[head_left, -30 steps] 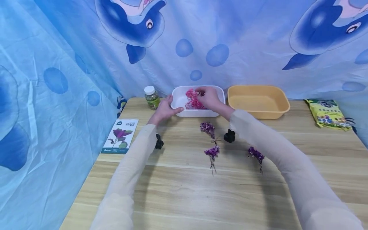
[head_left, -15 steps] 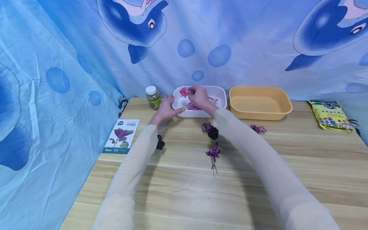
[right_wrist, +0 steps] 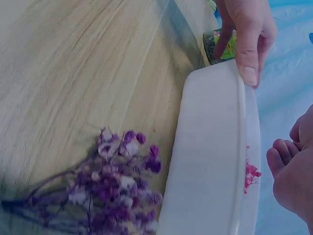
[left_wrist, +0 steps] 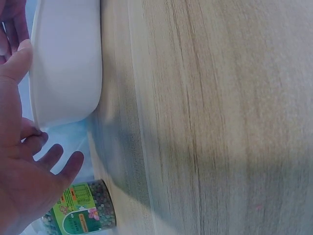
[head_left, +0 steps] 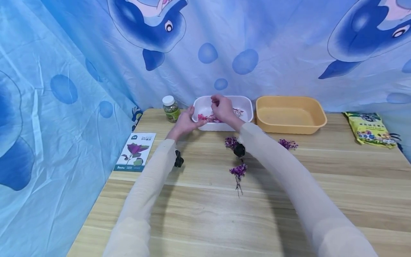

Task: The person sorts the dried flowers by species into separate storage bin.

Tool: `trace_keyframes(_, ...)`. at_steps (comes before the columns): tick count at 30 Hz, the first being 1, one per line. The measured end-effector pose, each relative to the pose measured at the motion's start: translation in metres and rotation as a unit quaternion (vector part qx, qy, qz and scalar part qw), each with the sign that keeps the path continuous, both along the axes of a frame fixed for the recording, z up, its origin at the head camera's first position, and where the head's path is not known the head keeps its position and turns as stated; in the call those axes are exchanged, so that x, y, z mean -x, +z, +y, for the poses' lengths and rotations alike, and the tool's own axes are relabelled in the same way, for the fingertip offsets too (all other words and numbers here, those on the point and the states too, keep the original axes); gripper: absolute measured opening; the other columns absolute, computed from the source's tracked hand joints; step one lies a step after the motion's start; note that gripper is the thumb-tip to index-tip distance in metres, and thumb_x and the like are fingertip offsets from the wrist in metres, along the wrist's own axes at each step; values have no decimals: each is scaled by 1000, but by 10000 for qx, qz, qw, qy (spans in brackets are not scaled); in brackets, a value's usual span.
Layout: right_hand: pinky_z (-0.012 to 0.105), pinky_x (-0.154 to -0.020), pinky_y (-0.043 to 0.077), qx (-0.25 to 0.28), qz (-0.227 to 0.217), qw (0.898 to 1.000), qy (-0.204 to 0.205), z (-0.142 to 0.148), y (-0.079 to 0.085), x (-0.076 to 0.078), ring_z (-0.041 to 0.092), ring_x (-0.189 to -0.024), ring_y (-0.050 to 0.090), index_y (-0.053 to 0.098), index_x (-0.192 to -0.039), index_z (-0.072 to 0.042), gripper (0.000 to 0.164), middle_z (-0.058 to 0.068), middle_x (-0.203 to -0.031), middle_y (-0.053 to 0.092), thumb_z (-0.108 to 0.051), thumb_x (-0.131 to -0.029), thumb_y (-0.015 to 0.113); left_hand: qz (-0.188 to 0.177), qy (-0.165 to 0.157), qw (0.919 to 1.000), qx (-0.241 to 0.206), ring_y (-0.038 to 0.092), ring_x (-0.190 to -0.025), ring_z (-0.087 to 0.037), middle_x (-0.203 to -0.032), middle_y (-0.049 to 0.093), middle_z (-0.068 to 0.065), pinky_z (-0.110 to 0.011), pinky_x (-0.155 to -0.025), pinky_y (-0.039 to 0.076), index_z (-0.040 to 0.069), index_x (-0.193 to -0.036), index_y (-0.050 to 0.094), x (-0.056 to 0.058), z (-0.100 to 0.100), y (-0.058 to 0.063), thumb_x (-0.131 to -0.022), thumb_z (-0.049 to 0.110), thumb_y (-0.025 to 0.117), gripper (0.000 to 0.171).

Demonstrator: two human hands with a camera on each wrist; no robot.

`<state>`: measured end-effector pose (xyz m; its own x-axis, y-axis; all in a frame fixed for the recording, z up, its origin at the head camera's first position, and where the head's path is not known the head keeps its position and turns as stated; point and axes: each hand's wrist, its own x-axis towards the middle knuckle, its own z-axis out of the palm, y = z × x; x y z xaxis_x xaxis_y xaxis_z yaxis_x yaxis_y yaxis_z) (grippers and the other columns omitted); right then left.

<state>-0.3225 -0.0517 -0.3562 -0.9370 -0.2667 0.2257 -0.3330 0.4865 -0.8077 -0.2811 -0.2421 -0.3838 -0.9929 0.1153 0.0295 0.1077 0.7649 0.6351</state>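
Observation:
My left hand (head_left: 185,124) grips the left end of a white plastic basin (head_left: 221,126), thumb over the near side and a finger at the rim. Over the basin, my right hand (head_left: 223,108) has its fingers curled, with nothing visible between them. Pink dried flowers (head_left: 204,117) lie inside the basin, partly hidden by its front wall and the right hand. Three small bunches of purple dried flowers are on the wooden table: one purple bunch (head_left: 238,170) in front, another (head_left: 230,142) near the right wrist camera, a third (head_left: 288,144) beyond the right sleeve.
A yellow basin (head_left: 290,129) stands right of the white one. A lidded jar (head_left: 171,110) is left of it, behind a printed flower card (head_left: 135,151). A yellow-green packet (head_left: 369,130) lies at the far right. A blue dolphin curtain (head_left: 205,28) hangs behind.
The right hand moved left with a pink flower bunch, then let it go at the basin's left part; the flowers now lie lower there. The left hand has kept its place.

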Motion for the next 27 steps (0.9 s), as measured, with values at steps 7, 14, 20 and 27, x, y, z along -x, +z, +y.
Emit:
trace_keyframes(7, 33, -97, 50, 196, 318, 9993, 86, 32, 9, -8, 30, -108, 62, 61, -128, 7, 35, 20, -118, 66, 0, -94, 53, -60, 31, 10000, 60, 19, -148, -37, -162, 18, -23, -41, -121, 18, -5, -154, 22, 0, 3, 0, -86, 46, 77, 102)
trace_keyframes(14, 36, -97, 51, 409, 331, 9986, 36, 82, 19, -23, 33, -106, 62, 61, -126, 7, 32, 23, -116, 66, -2, -96, 54, -160, 74, 9998, -1, 17, -149, -35, -163, 16, -21, -41, -121, 17, -4, -155, 20, 1, 2, -1, -85, 49, 77, 104)
trace_keyframes(20, 42, -97, 51, 466, 469, 9978, 38, 129, 18, -38, 36, -104, 62, 62, -122, 11, 29, 27, -113, 65, 3, -94, 56, -93, 46, 9998, 169, 18, -148, -37, -163, 17, -22, -45, -120, 18, -5, -155, 21, 1, 0, 0, -86, 50, 76, 104)
trace_keyframes(27, 28, -88, 54, 362, 573, 9972, -301, 183, 18, -53, 33, -100, 65, 62, -122, 12, 29, 27, -112, 66, -3, -97, 57, -70, 17, 9990, 446, 18, -148, -40, -162, 19, -22, -52, -120, 17, -5, -155, 22, 1, -1, 1, -86, 54, 73, 104)
